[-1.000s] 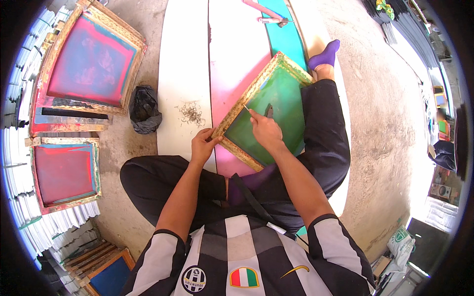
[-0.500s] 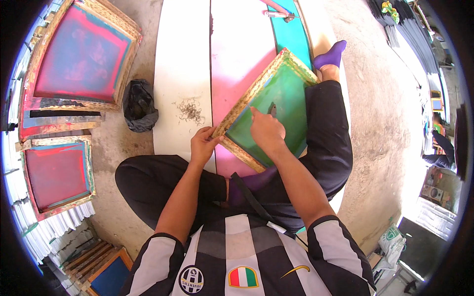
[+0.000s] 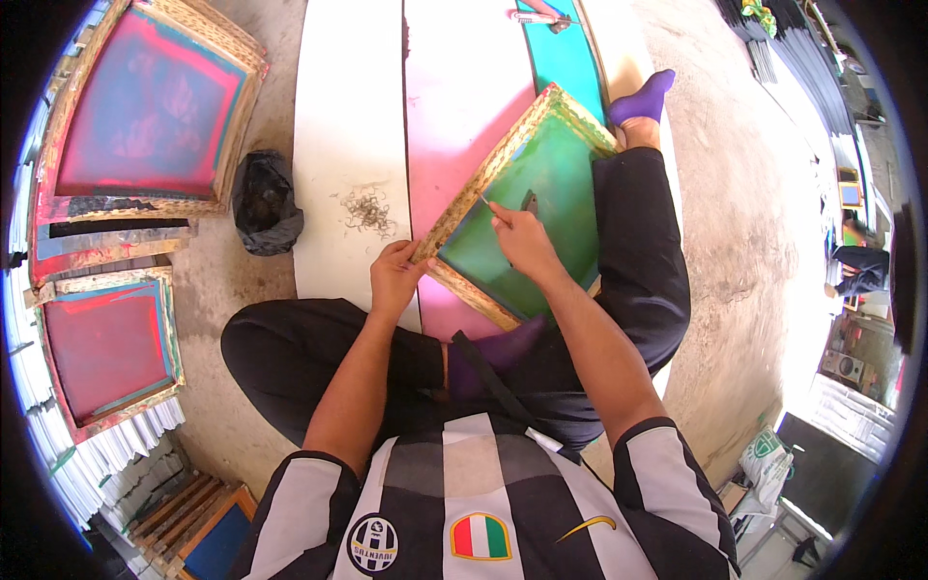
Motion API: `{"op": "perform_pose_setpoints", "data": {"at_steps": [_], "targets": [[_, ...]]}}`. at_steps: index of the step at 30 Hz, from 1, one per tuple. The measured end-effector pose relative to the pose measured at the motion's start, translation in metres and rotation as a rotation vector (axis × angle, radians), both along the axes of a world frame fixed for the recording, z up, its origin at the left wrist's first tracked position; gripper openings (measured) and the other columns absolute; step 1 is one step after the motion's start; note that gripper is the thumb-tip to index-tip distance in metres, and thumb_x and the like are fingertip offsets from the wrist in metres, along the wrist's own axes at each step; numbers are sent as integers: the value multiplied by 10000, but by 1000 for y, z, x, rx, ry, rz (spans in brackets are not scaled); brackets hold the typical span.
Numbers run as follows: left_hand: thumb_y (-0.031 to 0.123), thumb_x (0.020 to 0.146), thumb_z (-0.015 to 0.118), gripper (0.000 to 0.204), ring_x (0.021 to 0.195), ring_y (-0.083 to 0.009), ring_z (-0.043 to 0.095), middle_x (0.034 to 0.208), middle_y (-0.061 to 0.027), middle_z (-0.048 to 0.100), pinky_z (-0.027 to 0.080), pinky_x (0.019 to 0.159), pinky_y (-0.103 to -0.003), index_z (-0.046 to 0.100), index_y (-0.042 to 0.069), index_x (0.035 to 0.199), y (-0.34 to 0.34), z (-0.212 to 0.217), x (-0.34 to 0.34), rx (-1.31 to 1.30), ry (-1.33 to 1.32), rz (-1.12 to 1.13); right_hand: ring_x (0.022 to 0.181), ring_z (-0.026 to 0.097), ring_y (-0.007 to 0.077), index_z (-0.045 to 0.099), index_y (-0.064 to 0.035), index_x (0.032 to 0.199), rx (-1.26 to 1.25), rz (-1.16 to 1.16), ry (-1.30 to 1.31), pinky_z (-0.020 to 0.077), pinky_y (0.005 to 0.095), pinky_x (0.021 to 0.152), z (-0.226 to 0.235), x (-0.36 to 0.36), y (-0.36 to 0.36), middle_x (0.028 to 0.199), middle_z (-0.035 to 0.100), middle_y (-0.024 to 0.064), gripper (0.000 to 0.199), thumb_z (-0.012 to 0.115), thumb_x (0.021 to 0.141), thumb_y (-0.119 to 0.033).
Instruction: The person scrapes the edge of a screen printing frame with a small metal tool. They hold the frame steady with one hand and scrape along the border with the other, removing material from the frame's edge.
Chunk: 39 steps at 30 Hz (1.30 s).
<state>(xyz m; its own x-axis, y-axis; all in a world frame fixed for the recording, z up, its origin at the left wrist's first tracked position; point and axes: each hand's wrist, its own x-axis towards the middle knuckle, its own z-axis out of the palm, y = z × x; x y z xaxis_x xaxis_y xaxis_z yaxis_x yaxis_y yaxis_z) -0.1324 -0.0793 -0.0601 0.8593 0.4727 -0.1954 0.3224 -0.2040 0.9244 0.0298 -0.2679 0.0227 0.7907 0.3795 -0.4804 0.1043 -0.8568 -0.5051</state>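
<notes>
A wooden-edged screen frame (image 3: 471, 205) with green mesh (image 3: 565, 159) lies tilted across my lap and the board. At its left corner, my left hand (image 3: 394, 277) pinches the wooden bar, thumb on top. Over the mesh, my right hand (image 3: 525, 246) is closed around a small tool. The tool's dark end (image 3: 530, 201) sticks out past the fingers, and a thin pale tip (image 3: 484, 198) appears to meet the frame's inner left edge. Its exact kind is hidden by the hand. A loose heap of small thin dark bits (image 3: 367, 211) lies left of the frame.
A black plastic bag (image 3: 266, 205) sits left of the board. Two red-stained screen frames (image 3: 145, 121) (image 3: 108, 353) stand farther left. A tool with a pale handle (image 3: 541, 17) lies at the board's far end. My purple-socked foot (image 3: 643, 99) is right of the frame.
The right hand has shifted slightly up, and the thin tip now shows at the frame's left inner edge. The left hand keeps its hold on the corner.
</notes>
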Motion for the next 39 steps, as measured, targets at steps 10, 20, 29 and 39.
{"op": "perform_pose_setpoints", "data": {"at_steps": [10, 20, 29, 39], "targets": [[260, 812, 850, 532, 990, -237, 681, 1199, -169, 682, 542, 868, -325, 701, -24, 1235, 5, 8, 2, 66, 66, -49, 833, 744, 373, 543, -169, 1472, 410, -118, 34, 569, 483, 728, -46, -6, -21, 848, 720, 229, 467, 584, 1014, -253], [269, 838, 838, 515, 998, -234, 685, 1208, -161, 680, 549, 880, -339, 701, -31, 1233, 4, 5, -1, 31, 45, -44, 752, 736, 329, 536, -149, 1473, 120, 75, -257, 570, 478, 711, -38, -12, -21, 824, 751, 143, 476, 591, 1017, -276], [216, 810, 863, 510, 920, -167, 663, 1180, -130, 685, 541, 819, -283, 705, -18, 1235, 2, 12, 3, 50, 60, -50, 493, 494, 154, 569, -221, 1461, 581, 10, -328, 421, 329, 467, -101, 4, -30, 669, 551, 41, 412, 540, 1062, -322], [225, 808, 864, 520, 966, -188, 672, 1189, -149, 685, 544, 842, -295, 702, -30, 1230, 5, 6, -2, 41, 61, -39, 982, 705, 424, 538, -233, 1471, 346, -298, 382, 563, 516, 851, -20, 6, -19, 1062, 731, 200, 469, 570, 1012, -322]]}}
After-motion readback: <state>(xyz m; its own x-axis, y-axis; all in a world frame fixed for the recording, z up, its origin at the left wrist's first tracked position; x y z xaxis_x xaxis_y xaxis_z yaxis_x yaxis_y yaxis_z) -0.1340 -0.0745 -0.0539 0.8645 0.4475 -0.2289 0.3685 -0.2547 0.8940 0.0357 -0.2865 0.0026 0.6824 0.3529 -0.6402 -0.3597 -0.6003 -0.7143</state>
